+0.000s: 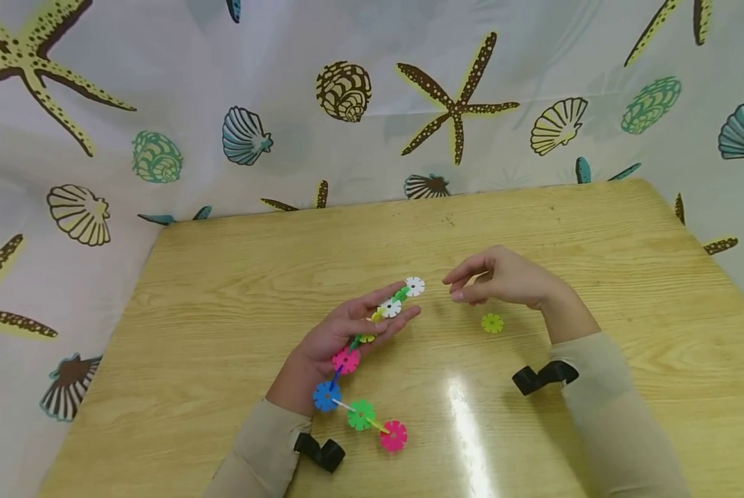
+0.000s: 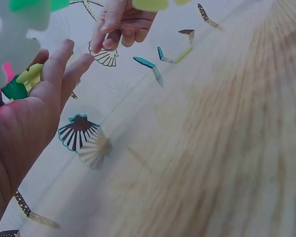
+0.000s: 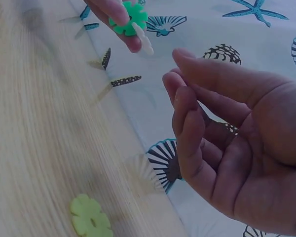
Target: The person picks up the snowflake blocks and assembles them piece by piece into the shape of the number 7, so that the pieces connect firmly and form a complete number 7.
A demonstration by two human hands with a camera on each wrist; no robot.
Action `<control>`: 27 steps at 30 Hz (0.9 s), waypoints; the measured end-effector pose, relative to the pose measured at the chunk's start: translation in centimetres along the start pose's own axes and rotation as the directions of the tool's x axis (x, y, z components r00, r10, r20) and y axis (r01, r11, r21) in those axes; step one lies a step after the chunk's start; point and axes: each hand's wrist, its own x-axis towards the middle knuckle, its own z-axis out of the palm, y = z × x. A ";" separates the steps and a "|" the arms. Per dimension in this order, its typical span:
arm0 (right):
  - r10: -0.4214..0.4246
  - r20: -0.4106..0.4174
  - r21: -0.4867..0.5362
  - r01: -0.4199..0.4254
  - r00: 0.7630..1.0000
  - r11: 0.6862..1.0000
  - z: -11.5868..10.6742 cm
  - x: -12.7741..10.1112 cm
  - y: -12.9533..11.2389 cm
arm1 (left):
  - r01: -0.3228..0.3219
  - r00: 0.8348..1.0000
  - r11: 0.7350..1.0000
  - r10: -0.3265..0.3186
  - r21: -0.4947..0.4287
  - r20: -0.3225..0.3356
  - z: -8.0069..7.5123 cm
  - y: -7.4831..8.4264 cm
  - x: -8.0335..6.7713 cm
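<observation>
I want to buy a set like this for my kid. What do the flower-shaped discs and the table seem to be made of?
The chain of discs in the left hand and the loose yellow-green disc look like moulded plastic: bright uniform colours, thin flat notched edges, a slightly matt face. The table looks like wood or wood-grain laminate; its glossy glare patch suggests a sealed or laminated surface.

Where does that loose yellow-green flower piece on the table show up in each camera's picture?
Head: flower piece lies right of centre, below the right hand.
Left wrist: cannot tell; a yellow-green blur sits at the top edge.
Right wrist: bottom left.
Shared landmark: the wooden table.
</observation>
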 end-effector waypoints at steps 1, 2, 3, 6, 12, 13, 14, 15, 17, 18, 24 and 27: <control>-0.007 0.016 -0.006 0.008 1.000 1.000 -0.3 -0.2 0.1 | -0.004 1.000 1.000 0.004 0.016 -0.005 0.0 0.0 0.0; -0.015 0.032 -0.010 0.015 0.999 1.000 -0.5 -0.3 0.3 | -0.011 1.000 0.999 0.012 0.033 -0.013 0.1 -0.1 0.0; -0.021 0.045 -0.020 0.022 0.999 1.000 -0.8 -0.5 0.4 | -0.019 1.000 0.999 0.020 0.047 -0.016 0.1 -0.1 0.0; -0.024 0.079 -0.044 0.027 0.997 0.999 -1.5 -1.0 0.8 | -0.038 0.999 0.997 0.040 0.064 -0.022 0.2 -0.2 0.1; -0.015 0.139 -0.112 0.031 0.990 0.993 -2.4 -1.6 2.1 | -0.037 0.999 0.997 0.038 0.064 -0.010 0.1 -0.3 0.3; -0.004 0.150 -0.119 0.022 0.989 0.993 -2.4 -1.7 2.4 | -0.034 0.999 0.998 0.035 0.058 -0.007 0.0 -0.3 0.2; 0.006 0.163 -0.122 0.014 0.987 0.992 -2.5 -1.7 2.7 | -0.036 0.999 0.998 0.036 0.055 -0.007 0.0 -0.3 0.2; 0.017 0.177 -0.125 0.005 0.984 0.992 -2.5 -1.8 3.0 | -0.040 0.999 0.998 0.040 0.050 -0.007 0.0 -0.4 0.2; 0.044 0.205 -0.123 -0.019 0.978 0.992 -2.5 -1.8 3.6 | -0.044 0.999 0.998 0.044 0.050 -0.010 -0.1 -0.4 0.2; 0.057 0.214 -0.123 -0.031 0.975 0.992 -2.5 -1.8 3.8 | -0.045 0.999 0.998 0.045 0.053 -0.012 -0.2 -0.4 0.2; 0.108 0.189 -0.201 -0.069 0.976 0.977 -2.9 -1.9 4.6 | -0.043 0.999 0.997 0.045 0.060 -0.025 -0.3 -0.5 0.2; 0.127 0.155 -0.254 -0.084 0.980 0.964 -3.1 -2.0 4.5 | -0.041 0.999 0.998 0.042 0.053 -0.020 -0.2 -0.5 0.3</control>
